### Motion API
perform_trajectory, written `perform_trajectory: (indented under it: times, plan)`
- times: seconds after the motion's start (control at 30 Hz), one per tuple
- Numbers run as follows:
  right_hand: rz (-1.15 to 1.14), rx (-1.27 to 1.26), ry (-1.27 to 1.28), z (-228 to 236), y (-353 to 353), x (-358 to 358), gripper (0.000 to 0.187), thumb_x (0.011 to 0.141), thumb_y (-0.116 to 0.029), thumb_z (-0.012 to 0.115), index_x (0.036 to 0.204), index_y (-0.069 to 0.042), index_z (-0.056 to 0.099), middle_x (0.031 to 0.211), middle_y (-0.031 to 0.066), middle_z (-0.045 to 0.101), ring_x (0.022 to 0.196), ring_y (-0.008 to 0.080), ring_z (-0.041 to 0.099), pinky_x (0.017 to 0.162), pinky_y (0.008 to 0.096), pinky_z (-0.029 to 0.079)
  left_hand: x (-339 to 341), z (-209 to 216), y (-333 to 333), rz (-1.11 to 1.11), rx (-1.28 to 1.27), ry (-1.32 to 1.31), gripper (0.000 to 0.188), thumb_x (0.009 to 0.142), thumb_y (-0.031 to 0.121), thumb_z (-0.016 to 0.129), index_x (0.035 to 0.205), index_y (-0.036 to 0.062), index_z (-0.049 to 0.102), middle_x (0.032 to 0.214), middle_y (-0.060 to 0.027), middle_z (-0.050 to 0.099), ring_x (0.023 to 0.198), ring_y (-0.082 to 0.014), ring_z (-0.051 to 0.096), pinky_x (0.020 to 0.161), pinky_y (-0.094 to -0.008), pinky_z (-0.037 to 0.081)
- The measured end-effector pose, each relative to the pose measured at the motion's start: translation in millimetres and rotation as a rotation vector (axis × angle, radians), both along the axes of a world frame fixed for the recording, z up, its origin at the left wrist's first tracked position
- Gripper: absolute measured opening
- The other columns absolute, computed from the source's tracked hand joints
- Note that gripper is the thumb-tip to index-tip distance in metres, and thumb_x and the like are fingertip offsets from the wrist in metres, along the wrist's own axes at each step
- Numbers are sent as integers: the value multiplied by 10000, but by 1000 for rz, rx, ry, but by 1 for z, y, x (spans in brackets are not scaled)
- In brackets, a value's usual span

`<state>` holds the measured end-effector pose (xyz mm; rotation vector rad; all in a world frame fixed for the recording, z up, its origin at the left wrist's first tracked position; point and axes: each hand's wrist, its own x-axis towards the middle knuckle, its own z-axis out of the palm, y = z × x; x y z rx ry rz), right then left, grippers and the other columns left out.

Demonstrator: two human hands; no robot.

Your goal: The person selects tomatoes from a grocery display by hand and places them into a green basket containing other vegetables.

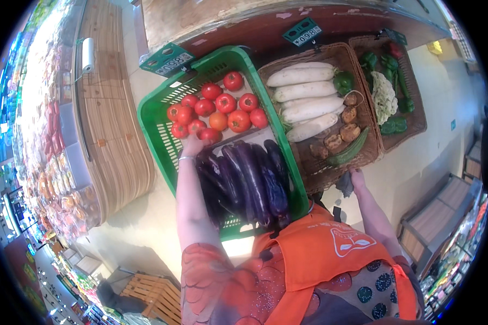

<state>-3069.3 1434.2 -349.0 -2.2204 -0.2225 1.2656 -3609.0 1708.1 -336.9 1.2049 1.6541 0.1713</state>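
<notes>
My left hand (194, 145) reaches into a green plastic crate (147, 122), its fingers curled at a red tomato (197, 127) on the near edge of the tomato group. Part of those fingers is hard to make out. Below a divider in the same crate lie several dark purple eggplants (246, 176), just right of my left wrist. Low at the right, beside the brown basket, my right hand (355, 177) is closed on a grey cloth (344, 186). That hand is outside both containers.
A brown wicker basket (375, 154) holds white radishes (309, 92), a green bitter melon (351, 149) and brown tubers (333, 142). Another basket (417, 122) has cauliflower (384, 97) and green peppers. Price signs (303, 33) stand behind. A wooden counter (111, 108) is at left.
</notes>
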Motion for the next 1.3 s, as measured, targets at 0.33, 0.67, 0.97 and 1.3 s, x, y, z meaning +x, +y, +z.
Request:
perform_trajectory:
  times: [0.33,0.67,0.97,1.3]
  plan:
    - [-35,-16,-30,-11,-5,4,277,869,-180,481,1055,24,507,906,98,573,797,188,555,718,319,458,6,66,-9,423,-141,-999,619,746,30,598,1315,56,356,1200,-93,479,1054,-230,526,900,-425,450]
    - [-22,-10,-46,-8,-5,5,254,862,-166,473,1021,28,510,890,103,573,796,195,558,724,318,460,69,32,80,4,645,440,373,776,345,627,925,4,599,865,-156,638,760,-277,615,693,-377,482]
    - [-7,58,-23,-10,-10,1,294,853,-181,503,1059,29,510,933,106,584,842,193,558,765,308,448,118,8,126,-98,300,826,821,645,592,655,1116,-56,477,984,-151,619,958,-274,589,807,-381,454]
    - [81,-130,-129,6,-1,-5,340,844,-227,525,1067,29,506,920,132,584,831,203,551,743,316,443,89,37,62,415,552,-552,672,680,79,714,1249,19,360,1211,-137,446,1051,-284,505,907,-346,426]
